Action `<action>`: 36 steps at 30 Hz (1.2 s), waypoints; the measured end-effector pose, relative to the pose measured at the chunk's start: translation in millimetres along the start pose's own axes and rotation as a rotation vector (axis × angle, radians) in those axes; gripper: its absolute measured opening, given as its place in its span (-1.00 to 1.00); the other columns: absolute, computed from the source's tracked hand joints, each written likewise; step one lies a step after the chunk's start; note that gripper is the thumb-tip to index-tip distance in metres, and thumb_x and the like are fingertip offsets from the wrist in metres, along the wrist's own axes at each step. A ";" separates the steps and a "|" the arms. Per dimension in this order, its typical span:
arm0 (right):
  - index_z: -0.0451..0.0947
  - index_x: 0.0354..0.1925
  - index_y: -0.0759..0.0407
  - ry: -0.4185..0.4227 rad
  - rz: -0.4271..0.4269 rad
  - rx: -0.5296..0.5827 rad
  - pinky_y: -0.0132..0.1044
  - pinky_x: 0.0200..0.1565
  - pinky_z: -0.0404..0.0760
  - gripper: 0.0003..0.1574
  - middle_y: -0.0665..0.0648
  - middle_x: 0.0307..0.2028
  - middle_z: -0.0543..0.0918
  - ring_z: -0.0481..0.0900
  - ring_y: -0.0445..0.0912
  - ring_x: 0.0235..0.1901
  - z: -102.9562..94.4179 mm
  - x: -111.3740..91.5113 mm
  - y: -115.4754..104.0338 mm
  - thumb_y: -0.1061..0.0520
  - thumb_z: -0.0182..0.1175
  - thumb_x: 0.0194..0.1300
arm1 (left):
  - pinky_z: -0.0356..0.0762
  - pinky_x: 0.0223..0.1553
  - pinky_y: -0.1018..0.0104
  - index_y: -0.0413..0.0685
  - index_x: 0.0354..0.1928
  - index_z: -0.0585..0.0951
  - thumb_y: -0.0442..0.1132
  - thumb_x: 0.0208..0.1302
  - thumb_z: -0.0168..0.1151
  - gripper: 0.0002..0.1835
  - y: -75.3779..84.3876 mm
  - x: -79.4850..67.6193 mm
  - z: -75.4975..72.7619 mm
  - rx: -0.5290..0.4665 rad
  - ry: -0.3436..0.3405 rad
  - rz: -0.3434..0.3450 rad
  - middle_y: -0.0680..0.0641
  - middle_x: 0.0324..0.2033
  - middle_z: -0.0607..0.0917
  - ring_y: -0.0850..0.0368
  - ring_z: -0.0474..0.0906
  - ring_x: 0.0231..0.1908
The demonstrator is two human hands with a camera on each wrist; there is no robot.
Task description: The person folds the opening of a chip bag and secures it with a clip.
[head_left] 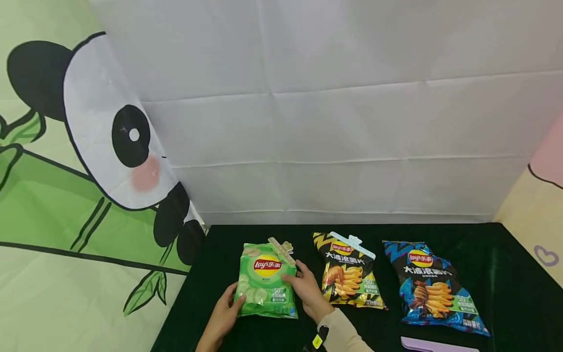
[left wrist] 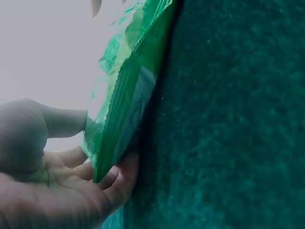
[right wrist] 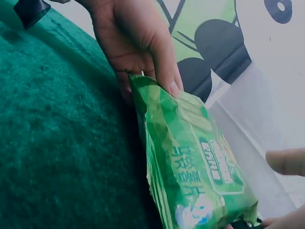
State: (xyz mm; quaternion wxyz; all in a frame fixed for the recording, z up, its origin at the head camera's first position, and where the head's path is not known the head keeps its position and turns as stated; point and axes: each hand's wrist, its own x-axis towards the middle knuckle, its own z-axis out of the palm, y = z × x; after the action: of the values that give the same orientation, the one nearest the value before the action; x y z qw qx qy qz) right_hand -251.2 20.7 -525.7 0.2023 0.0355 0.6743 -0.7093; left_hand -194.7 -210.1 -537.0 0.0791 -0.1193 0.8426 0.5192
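A green bag of potato chips (head_left: 259, 288) lies in front of me, with a beige bag clip (head_left: 282, 252) across its upper right corner. My left hand (head_left: 222, 315) grips the bag's lower left edge. In the left wrist view, the left thumb (left wrist: 66, 123) lies against the bag's edge, with fingers beneath. At the bag's right edge is my right hand (head_left: 310, 293), holding it below the clip. Its thumb (right wrist: 286, 162) sits over the front side in the head view and stands off the surface in the right wrist view; the other fingers are mostly hidden behind the bag.
To the right lies a black-and-yellow chip bag (head_left: 347, 276) with a light blue clip (head_left: 353, 245) on top. Farther right is a blue chip bag (head_left: 433, 293). A purple clip (head_left: 435, 345) lies at the front. The table cloth (head_left: 506, 274) is dark green.
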 end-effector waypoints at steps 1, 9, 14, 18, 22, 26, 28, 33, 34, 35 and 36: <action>-0.04 0.47 0.09 0.002 -0.009 -0.015 0.14 0.21 0.37 -0.01 0.38 0.35 0.21 0.38 0.16 0.19 0.5 -1.6 -0.6 -0.05 0.23 0.25 | 0.52 -0.08 0.15 -0.15 0.39 0.17 0.09 0.38 0.02 -0.31 0.1 -0.1 0.4 -0.005 0.004 0.005 -0.33 0.23 0.45 -0.06 0.51 0.09; 0.17 0.39 -0.08 0.055 -0.104 -0.108 0.33 0.26 0.18 -0.05 0.34 0.42 0.11 0.06 0.34 0.38 3.9 -25.3 -11.1 -0.22 0.30 0.13 | 0.51 -0.10 0.16 -0.11 0.38 0.16 0.12 0.33 0.08 -0.28 5.8 -5.7 -0.8 0.041 0.069 -0.005 -0.30 0.18 0.46 -0.04 0.50 0.04; 0.29 0.31 -0.17 0.062 -0.181 -0.074 0.26 0.18 0.35 -0.22 0.27 0.41 0.17 0.14 0.29 0.36 -9.1 -45.6 -22.2 -0.24 0.26 0.17 | 0.35 0.13 -0.15 -0.10 0.37 0.17 0.06 0.31 0.14 -0.29 35.1 -10.0 7.7 0.188 0.181 0.125 -0.31 0.24 0.38 -0.21 0.33 0.21; 0.34 0.27 -0.16 0.115 -0.250 -0.067 0.24 0.23 0.32 -0.31 0.14 0.39 0.24 0.16 0.21 0.38 -29.7 -56.2 -34.9 -0.22 0.23 0.21 | 0.06 0.22 -0.36 -0.04 0.37 0.22 0.11 0.28 0.16 -0.28 63.9 -7.1 22.7 0.235 0.203 0.236 -0.31 0.32 0.26 -0.31 0.14 0.30; 0.35 0.27 -0.12 0.154 -0.283 -0.050 0.21 0.30 0.24 -0.27 0.10 0.39 0.26 0.17 0.18 0.38 -48.9 -66.8 -40.8 -0.26 0.24 0.18 | 0.02 0.23 -0.39 0.05 0.37 0.24 0.09 0.28 0.17 -0.32 83.6 -5.2 36.9 0.238 0.197 0.287 -0.27 0.36 0.22 -0.31 0.11 0.32; 0.38 0.24 -0.17 0.203 -0.280 -0.047 0.14 0.28 0.31 -0.29 0.06 0.36 0.30 0.25 0.12 0.33 -68.8 -74.1 -43.0 -0.31 0.22 0.16 | 0.17 0.24 -0.32 0.03 0.36 0.26 0.05 0.28 0.18 -0.34 101.6 -3.7 58.6 0.203 0.139 0.362 -0.21 0.36 0.27 -0.25 0.18 0.33; 0.38 0.23 -0.17 0.228 -0.274 -0.063 0.08 0.25 0.36 -0.32 0.04 0.33 0.32 0.30 0.07 0.29 -80.8 -77.2 -43.8 -0.30 0.20 0.19 | 0.20 0.24 -0.30 0.05 0.35 0.28 0.05 0.27 0.19 -0.35 111.6 -4.3 73.3 0.170 0.105 0.392 -0.20 0.36 0.28 -0.24 0.20 0.34; 0.36 0.23 -0.12 0.280 -0.277 -0.079 -0.01 0.23 0.37 -0.41 0.04 0.29 0.35 0.33 0.01 0.21 -115.8 -87.2 -42.3 -0.18 0.16 0.29 | 0.17 0.28 -0.29 0.13 0.33 0.30 0.14 0.26 0.17 -0.36 135.2 -8.5 113.4 0.106 0.016 0.455 -0.14 0.35 0.32 -0.21 0.22 0.35; 0.35 0.24 -0.10 0.287 -0.281 -0.082 0.00 0.24 0.35 -0.41 0.05 0.30 0.35 0.32 0.01 0.22 -122.6 -89.5 -41.7 -0.17 0.16 0.29 | 0.17 0.28 -0.29 0.14 0.33 0.30 0.17 0.26 0.15 -0.35 138.6 -9.3 121.4 0.104 -0.005 0.466 -0.13 0.34 0.33 -0.20 0.22 0.35; 0.35 0.24 -0.09 0.297 -0.284 -0.084 0.02 0.26 0.32 -0.40 0.06 0.30 0.35 0.31 0.01 0.23 -129.3 -91.7 -40.9 -0.19 0.17 0.28 | 0.17 0.29 -0.28 0.13 0.33 0.30 0.19 0.26 0.14 -0.34 141.8 -10.0 128.9 0.099 -0.028 0.480 -0.13 0.33 0.33 -0.19 0.23 0.35; 0.35 0.24 -0.08 0.308 -0.284 -0.087 0.04 0.28 0.30 -0.37 0.07 0.31 0.34 0.30 0.02 0.25 -135.6 -93.9 -40.3 -0.20 0.18 0.27 | 0.19 0.29 -0.27 0.12 0.33 0.29 0.20 0.26 0.13 -0.34 144.3 -10.4 136.2 0.094 -0.053 0.498 -0.14 0.32 0.34 -0.18 0.24 0.34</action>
State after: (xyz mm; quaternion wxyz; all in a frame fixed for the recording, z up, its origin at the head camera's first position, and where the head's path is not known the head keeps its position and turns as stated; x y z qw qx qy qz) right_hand -208.9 175.2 -469.3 -0.0037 0.0397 0.7254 -0.6872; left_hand -224.2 -24.8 -471.8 -0.0240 0.1095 0.8667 0.4861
